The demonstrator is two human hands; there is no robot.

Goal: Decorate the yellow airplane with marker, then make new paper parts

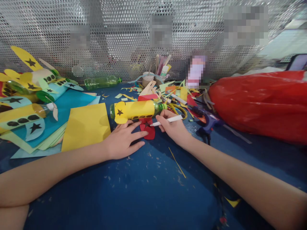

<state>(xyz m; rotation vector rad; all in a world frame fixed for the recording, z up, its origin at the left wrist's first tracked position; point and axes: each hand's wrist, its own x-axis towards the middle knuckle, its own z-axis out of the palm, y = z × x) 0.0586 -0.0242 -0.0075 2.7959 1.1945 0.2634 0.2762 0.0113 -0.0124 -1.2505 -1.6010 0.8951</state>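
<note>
- The right hand (pixel 174 127) is closed, thumb and fingers pinching a slim white marker (pixel 174 118), its tip at a black star (pixel 146 124) drawn on a rounded red paper piece (pixel 150 134).
- The left hand (pixel 126 139) lies palm down, fingers spread and gripping nothing, its fingertips on or beside that red paper.
- The red paper lies against the near side of a green plastic bottle wrapped in yellow paper (pixel 139 110), on its side, cap to the right; whether they are joined cannot be told.
- Left of the bottle is a yellow paper sheet (pixel 83 127); farther left, star-marked paper-and-bottle airplanes (pixel 26 120).
- Behind the bottle, colourful paper scraps (pixel 129 95) and a bare green plastic bottle (pixel 103 82) lie on the blue table (pixel 144 195).
- To the right sits a bulging red plastic bag (pixel 259 105).
- A perforated silver metal panel (pixel 129 19) stands behind everything.
</note>
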